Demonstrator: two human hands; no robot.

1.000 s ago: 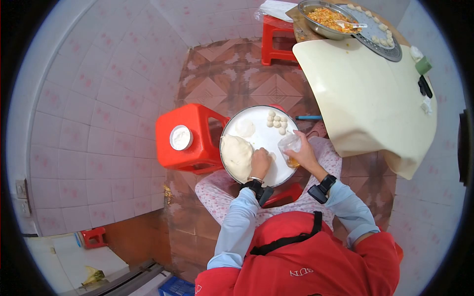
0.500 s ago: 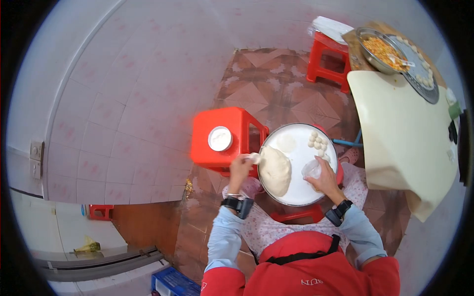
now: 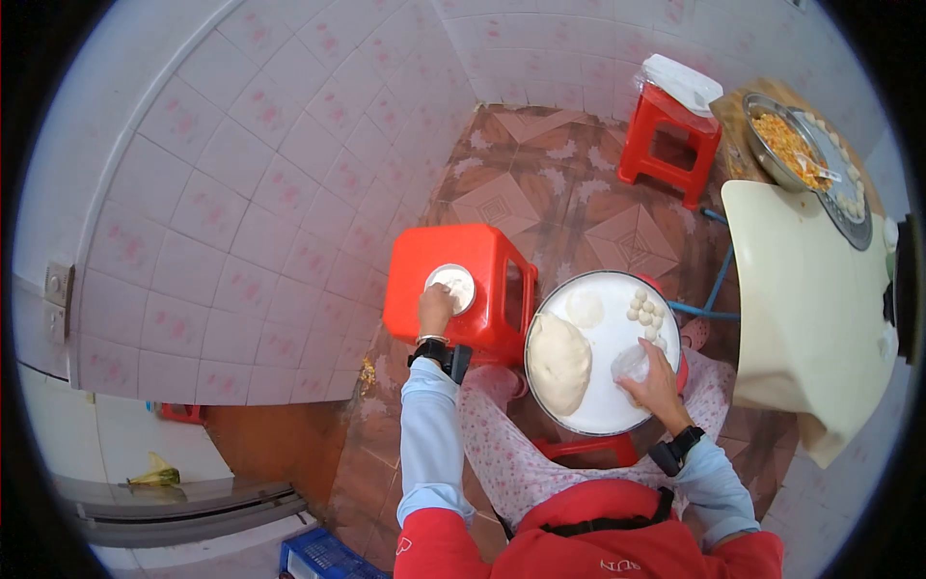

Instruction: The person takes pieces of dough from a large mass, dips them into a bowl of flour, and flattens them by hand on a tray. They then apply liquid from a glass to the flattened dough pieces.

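My left hand (image 3: 436,307) reaches to the near-left edge of a white bowl of flour (image 3: 453,289), its fingertips at or in the powder; what they hold, if anything, is hidden. The bowl stands on a red stool (image 3: 415,253). Over the right side of a round tray (image 3: 610,417), my right hand (image 3: 656,388) has its fingers around a clear cup (image 3: 630,364). A large lump of dough (image 3: 559,367) lies on the tray's left side. Small dough balls (image 3: 644,307) sit at its upper right, and a flat pale disc (image 3: 585,308) lies near its top.
On the right is a table with a cream cover (image 3: 805,299). Behind it, a metal bowl of orange filling (image 3: 783,145) stands beside a plate of dumplings (image 3: 849,193). Another red stool (image 3: 667,145) carries a white package (image 3: 681,83). A blue crate (image 3: 333,555) is at the bottom.
My left hand has moved left from beside the dough to the flour bowl. My right hand still holds the cup over the tray. The whole view has shifted slightly.
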